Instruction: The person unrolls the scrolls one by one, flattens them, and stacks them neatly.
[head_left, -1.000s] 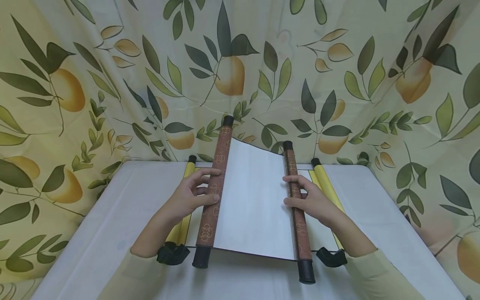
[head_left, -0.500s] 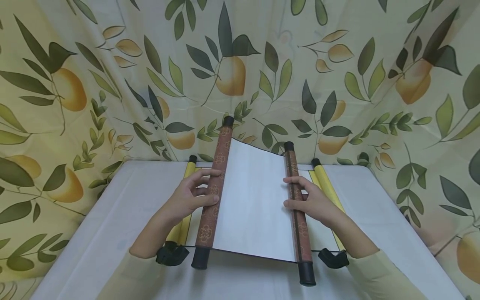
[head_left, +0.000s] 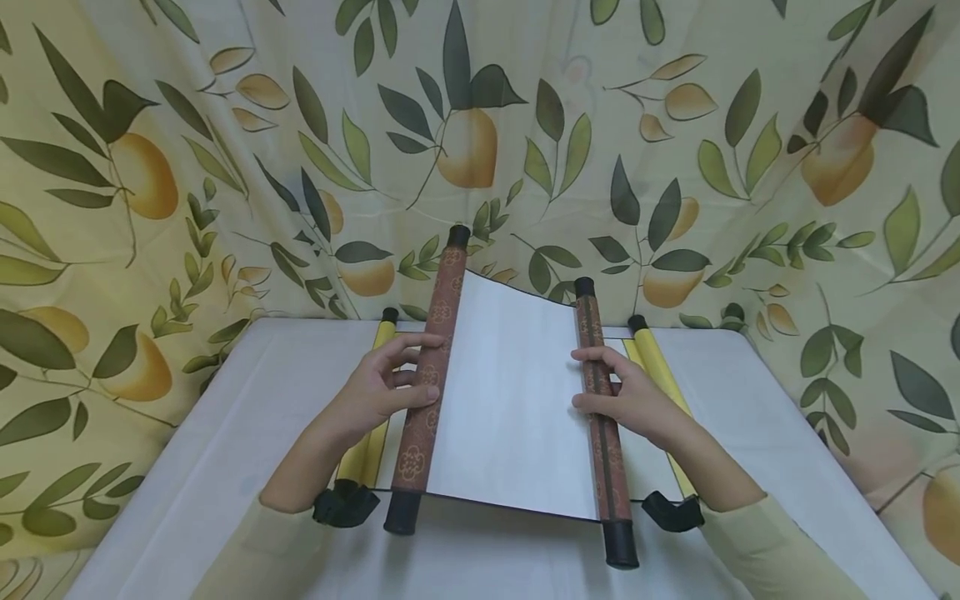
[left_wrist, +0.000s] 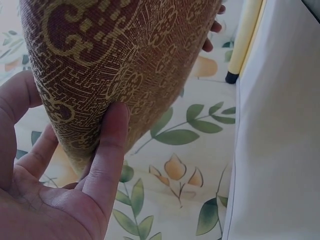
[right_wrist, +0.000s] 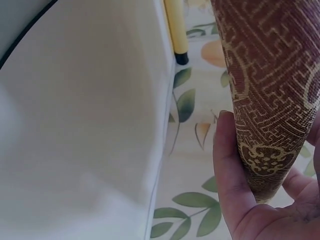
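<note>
A hanging scroll with red-brown, gold-patterned rolls and black end knobs is held up at a tilt, its blank white sheet (head_left: 517,400) stretched between the rolls. My left hand (head_left: 382,383) grips the thicker left roll (head_left: 411,458), fingers over the far part and thumb nearer me. Around the thinner right roll (head_left: 609,471) my right hand (head_left: 633,396) closes in the same way. A dark seam runs down that right roll. In both wrist views, brocade covers (left_wrist: 80,85) the roll between thumb and fingers. Behind it lies a second scroll with yellow rolls (head_left: 660,367).
The yellow scroll's left roll (head_left: 367,454) is partly hidden by my left hand. Black curved pieces (head_left: 347,505) sit by the near ends of the yellow rolls. A white-covered table (head_left: 292,367) lies below, and a fruit-patterned curtain (head_left: 300,167) hangs behind it.
The right roll has turned, its dark seam shifting from the left edge toward the middle. My right hand and that roll have moved slightly right. The left hand keeps its grip.
</note>
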